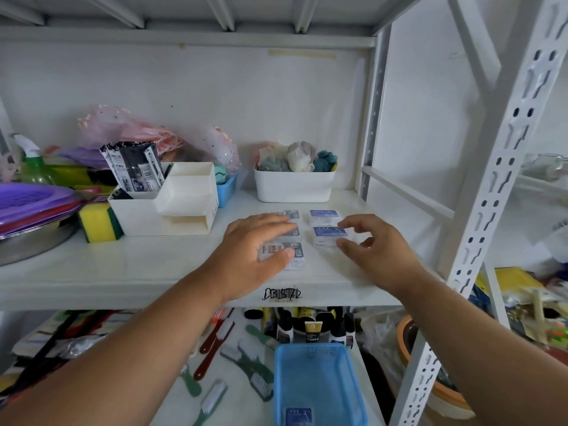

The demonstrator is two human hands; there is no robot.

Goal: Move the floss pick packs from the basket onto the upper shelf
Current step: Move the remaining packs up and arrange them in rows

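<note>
Left hand [256, 252]: fingers straight, resting flat on the left column of floss pick packs [325, 214], centre frame.
Right hand [370, 245]: fingertips pinching the nearer right-column pack [328, 237].
Upper shelf [123, 272]: carries the packs.
Basket [319, 385]: bottom centre, one pack [298, 416] inside.

On my feed I see a white desk organiser [172, 207] holding black-and-white sachets [135, 167], with a yellow-and-green sponge [98, 222] just beside it on the left. Further left lie purple plastic plates [33, 204] stacked on a metal basin [30, 244], and a green spray bottle [33, 167] stands behind them. At the back sits a white tub [293, 187] of bundled cloths. On the level below lie green brushes [252, 367] and a few red ones [212, 348].
</note>
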